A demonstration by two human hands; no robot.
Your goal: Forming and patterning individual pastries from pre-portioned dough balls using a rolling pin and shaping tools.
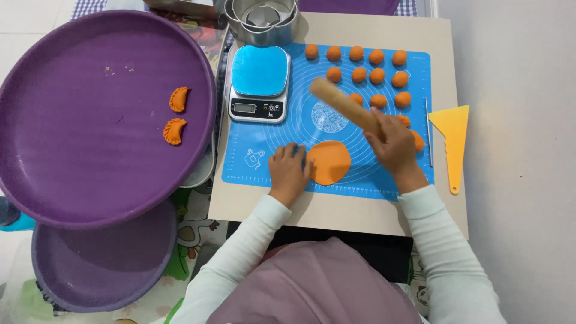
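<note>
From the head view, your right hand (393,144) is closed around a wooden rolling pin (345,107), lifted at a slant over the blue silicone mat (288,129); your left hand (289,170) lies flat and open on the mat, fingertips touching the left edge of the flattened orange dough disc (329,162); the disc sits near the mat's front edge; orange dough balls (367,67) line the mat's far right part; a digital kitchen scale (259,83) stands on its far left corner.

Left hand (289,170) lies flat, palm down; right hand (393,144) is closed in a grip.
</note>
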